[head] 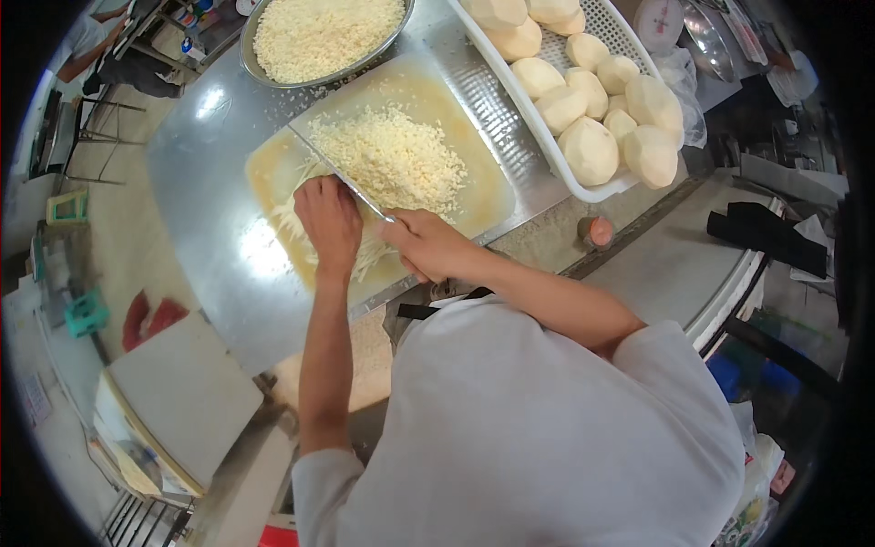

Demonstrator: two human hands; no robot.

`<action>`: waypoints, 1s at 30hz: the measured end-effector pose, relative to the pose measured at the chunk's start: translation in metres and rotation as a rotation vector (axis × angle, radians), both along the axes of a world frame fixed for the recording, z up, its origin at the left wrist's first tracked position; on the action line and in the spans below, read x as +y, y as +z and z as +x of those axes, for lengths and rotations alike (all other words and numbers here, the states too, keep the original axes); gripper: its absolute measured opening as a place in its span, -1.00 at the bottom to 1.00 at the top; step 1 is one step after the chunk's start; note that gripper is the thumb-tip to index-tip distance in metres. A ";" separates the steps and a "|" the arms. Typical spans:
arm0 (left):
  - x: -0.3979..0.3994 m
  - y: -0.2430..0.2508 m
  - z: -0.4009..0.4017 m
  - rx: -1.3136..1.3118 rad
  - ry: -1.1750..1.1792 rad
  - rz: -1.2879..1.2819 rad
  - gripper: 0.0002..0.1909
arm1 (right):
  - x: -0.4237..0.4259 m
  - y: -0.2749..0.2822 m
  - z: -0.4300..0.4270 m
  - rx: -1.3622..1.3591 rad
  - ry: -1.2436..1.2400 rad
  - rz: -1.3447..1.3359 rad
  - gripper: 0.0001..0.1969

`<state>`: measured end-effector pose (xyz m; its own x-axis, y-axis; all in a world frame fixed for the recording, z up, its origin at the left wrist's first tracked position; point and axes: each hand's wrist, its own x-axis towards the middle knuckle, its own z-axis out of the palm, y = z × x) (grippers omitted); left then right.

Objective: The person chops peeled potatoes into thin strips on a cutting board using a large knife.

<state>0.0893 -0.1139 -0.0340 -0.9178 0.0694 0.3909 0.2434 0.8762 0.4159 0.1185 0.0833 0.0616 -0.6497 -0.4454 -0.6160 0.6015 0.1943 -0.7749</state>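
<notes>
My right hand (434,246) grips the handle of a kitchen knife. Its blade (331,163), seen nearly edge-on, stretches up and left across a pale, yellow-stained cutting board (489,195). Knuckles bent, my left hand (329,219) presses down on thin vegetable strips (369,254) close to the blade's left side; its fingertips are hidden. To the right of the blade lies a heap of finely diced pale vegetable (403,161). More strips spread out from under my left hand and wrist.
The board lies on a steel table (205,157). Beyond it stands a metal bowl (247,58) full of diced vegetable. At right, a white perforated basket (540,130) holds several peeled root vegetables (589,150). A cup-like object (598,232) stands below it. Another person (130,61) is far left.
</notes>
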 end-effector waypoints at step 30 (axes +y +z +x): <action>-0.074 -0.011 -0.031 -0.211 -0.105 0.212 -0.70 | 0.019 0.037 -0.043 0.125 0.202 0.288 -0.44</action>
